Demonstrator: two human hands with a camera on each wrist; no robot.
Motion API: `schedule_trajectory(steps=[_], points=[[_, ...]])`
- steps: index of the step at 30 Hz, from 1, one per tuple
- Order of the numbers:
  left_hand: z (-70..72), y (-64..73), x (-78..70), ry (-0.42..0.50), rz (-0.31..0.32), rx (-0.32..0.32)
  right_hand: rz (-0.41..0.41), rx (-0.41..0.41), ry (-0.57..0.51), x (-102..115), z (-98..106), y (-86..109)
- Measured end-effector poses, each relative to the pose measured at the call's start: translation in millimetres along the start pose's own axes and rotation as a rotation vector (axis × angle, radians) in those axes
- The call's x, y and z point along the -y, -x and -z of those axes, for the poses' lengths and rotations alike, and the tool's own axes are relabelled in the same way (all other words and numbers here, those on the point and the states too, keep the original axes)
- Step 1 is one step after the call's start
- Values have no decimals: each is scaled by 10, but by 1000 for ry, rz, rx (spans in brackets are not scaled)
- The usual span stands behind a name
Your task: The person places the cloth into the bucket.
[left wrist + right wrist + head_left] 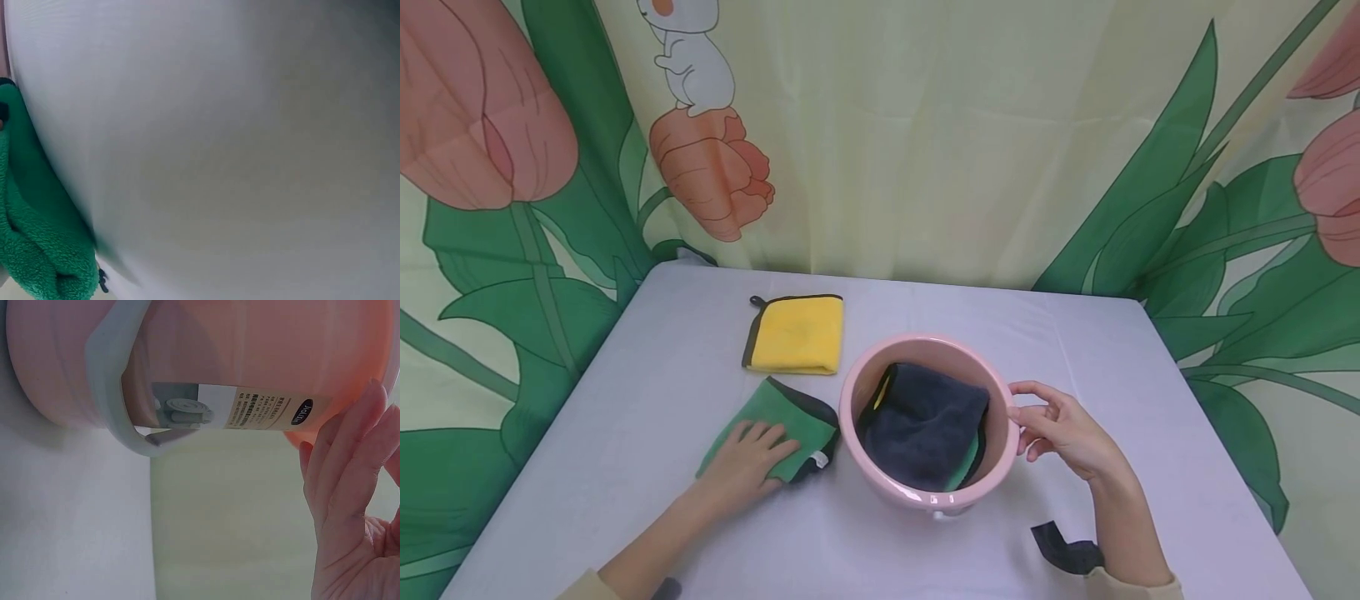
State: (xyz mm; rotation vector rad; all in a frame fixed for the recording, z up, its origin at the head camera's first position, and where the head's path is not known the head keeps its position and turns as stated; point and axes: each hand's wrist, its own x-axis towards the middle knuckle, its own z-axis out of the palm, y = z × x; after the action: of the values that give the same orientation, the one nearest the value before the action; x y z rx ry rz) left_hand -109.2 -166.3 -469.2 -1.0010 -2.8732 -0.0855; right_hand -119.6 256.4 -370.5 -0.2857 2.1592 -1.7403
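Left hand [741,467] lay relaxed on green cloth [801,421] | right hand [1071,433], fingers straight, touched bucket [955,354] | light contact risked slide toward table's [1172,483] right edge

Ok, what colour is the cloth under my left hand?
The cloth is dark-edged green, clearest in the head view.

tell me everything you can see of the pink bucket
The bucket is pink, round and glossy, and looks like plastic. It stands upright on the white-covered table, with no lid on it. A pale handle hangs down its side, and a printed label with a dark oval logo sits on its wall. Inside lies a dark cloth with some green showing at its edge. Fingers of the right hand touch the rim.
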Motion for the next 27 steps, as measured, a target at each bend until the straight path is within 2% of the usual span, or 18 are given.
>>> schedule_trajectory(steps=[4,8,15,19,22,27], points=[[75,-25,-11,-38,-9,-25,-5,-5,1,-5,0,-1],[203,-69,2,-89,-19,-80,10,-1,5,-8,4,5],[534,-161,62,-118,14,-164,21,9,0,-13,10,5],[746,-212,115,-165,13,-219,20,8,2,-9,12,5],[893,-251,153,-195,10,-271,18,7,-1,-6,10,3],[1100,-329,188,-193,21,-381,14,5,4,-7,9,0]])
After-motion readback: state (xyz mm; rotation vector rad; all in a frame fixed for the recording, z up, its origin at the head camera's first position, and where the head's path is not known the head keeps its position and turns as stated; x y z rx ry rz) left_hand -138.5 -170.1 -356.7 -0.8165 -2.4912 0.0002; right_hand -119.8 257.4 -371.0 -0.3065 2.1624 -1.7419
